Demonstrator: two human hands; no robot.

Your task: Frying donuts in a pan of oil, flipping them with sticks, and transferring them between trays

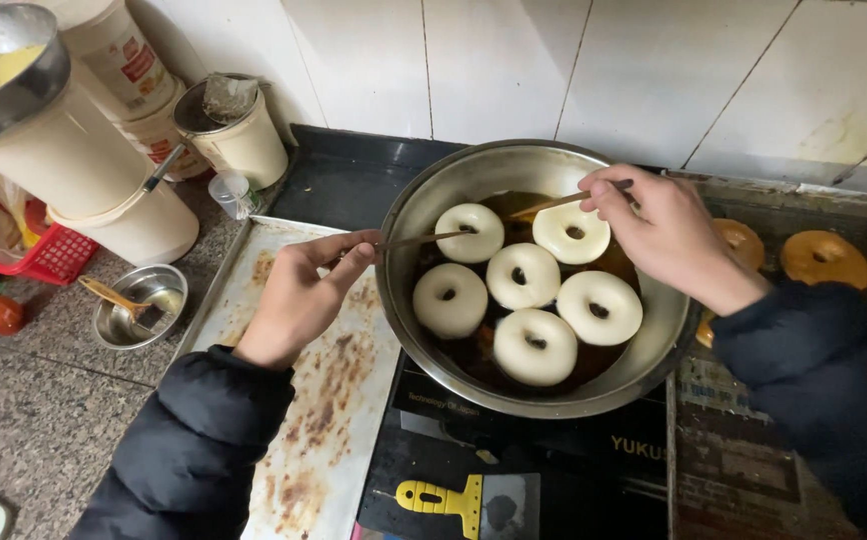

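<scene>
Left hand (pixel 299 295), right hand (pixel 659 230) each gripping stick (pixel 424 239), poking 6 doughnuts (pixel 524 276) in pot (pixel 414 215). Hot oil (pixel 464 350) may splash, burn.

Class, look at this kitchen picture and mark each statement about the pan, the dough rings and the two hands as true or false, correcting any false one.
1. Six pale dough rings float in the metal pan. True.
2. The left hand holds a thin stick that reaches a ring. True.
3. The right hand holds a metal ladle. False: it holds a thin wooden stick.
4. The browned rings lie to the left of the pan. False: they lie to its right.
5. The small steel bowl sits on the stained tray. False: it sits on the counter beside it.
</scene>
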